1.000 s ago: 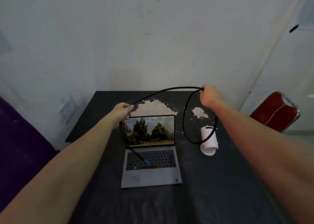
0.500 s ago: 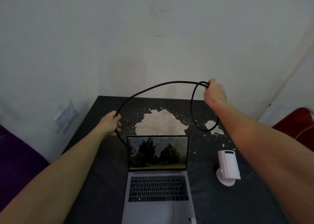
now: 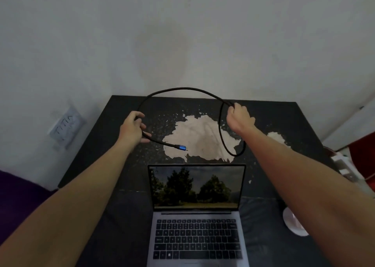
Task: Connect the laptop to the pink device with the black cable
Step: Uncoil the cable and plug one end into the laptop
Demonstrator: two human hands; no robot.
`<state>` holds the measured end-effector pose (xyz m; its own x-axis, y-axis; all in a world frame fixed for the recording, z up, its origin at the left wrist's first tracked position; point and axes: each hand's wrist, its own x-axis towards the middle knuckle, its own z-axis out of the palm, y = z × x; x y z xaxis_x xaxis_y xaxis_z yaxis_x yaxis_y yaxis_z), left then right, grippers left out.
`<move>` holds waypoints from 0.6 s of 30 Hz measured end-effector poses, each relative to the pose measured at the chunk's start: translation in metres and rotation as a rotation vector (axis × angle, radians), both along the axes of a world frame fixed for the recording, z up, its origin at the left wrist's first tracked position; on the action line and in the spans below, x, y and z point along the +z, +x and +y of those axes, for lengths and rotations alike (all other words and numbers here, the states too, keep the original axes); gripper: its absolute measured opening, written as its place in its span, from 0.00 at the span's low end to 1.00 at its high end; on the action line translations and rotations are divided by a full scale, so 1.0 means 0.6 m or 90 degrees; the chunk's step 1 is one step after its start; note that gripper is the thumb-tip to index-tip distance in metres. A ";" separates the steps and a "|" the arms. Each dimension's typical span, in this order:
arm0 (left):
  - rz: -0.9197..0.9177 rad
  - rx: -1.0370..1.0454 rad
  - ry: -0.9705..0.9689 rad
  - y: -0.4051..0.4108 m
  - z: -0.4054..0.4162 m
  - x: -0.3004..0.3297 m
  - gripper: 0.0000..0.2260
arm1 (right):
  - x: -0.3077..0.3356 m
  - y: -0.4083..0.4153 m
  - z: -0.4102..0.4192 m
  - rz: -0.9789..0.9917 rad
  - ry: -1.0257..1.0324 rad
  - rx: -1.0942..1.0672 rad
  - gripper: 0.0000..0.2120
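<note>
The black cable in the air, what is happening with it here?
A person holds the black cable up over the dark table, behind the open laptop. The left hand grips it near the blue-tipped plug, which hangs free. The right hand holds the other part, where a loop hangs down. Nothing is plugged in yet. The pink device stands right of the laptop, mostly hidden by the right forearm.

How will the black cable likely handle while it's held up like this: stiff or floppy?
Probably semi-stiff: the black cable holds a smooth arch between the left hand and right hand. Its blue plug sticks out sideways rather than drooping. The loop hanging below the right hand may swing.
</note>
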<state>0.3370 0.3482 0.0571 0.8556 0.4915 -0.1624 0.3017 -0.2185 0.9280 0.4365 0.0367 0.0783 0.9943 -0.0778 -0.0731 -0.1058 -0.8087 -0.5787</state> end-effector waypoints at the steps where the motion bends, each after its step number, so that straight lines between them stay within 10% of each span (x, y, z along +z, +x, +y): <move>1: 0.007 0.001 -0.005 0.003 0.005 -0.013 0.11 | -0.015 0.000 0.004 0.021 -0.010 0.002 0.21; 18: 0.048 0.108 -0.148 -0.030 0.048 -0.019 0.12 | -0.038 -0.093 0.113 0.116 -0.054 0.209 0.32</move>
